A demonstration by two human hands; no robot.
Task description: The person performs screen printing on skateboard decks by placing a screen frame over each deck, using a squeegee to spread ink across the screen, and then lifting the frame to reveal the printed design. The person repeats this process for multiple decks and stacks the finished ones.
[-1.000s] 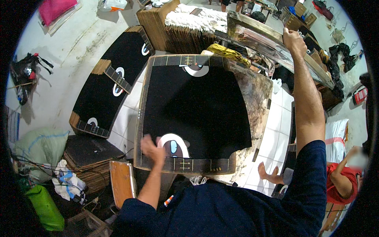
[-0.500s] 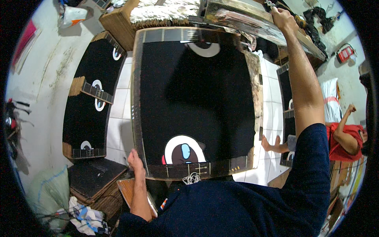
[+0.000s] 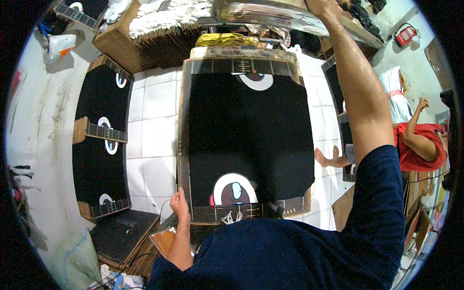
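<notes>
In front of me lies a long board (image 3: 183, 121) with black fabric (image 3: 249, 130) spread over it. White-ringed cartoon eye prints show at its near end (image 3: 234, 189) and far end (image 3: 257, 81). My left hand (image 3: 180, 205) is closed at the board's near left edge, its fingers partly hidden. At the top of the view my right hand (image 3: 323, 7), partly cut off, grips the edge of a raised wooden-framed screen (image 3: 275, 15), tilted up beyond the board's far end. A bundle of white cord (image 3: 233, 217) hangs at the near edge.
More boards with black printed fabric stand at left (image 3: 99, 150) and right (image 3: 333, 79). A dark stack of boards (image 3: 123, 234) is at lower left. Yellow cloth (image 3: 227, 39) lies behind the board. A person in red (image 3: 420, 150) sits at right, bare feet (image 3: 328, 158) near the board.
The raised screen and my right hand have moved up in the view, and the dark shadow has mostly left the fabric. More of the board's far end shows. My left hand stays at the edge.
</notes>
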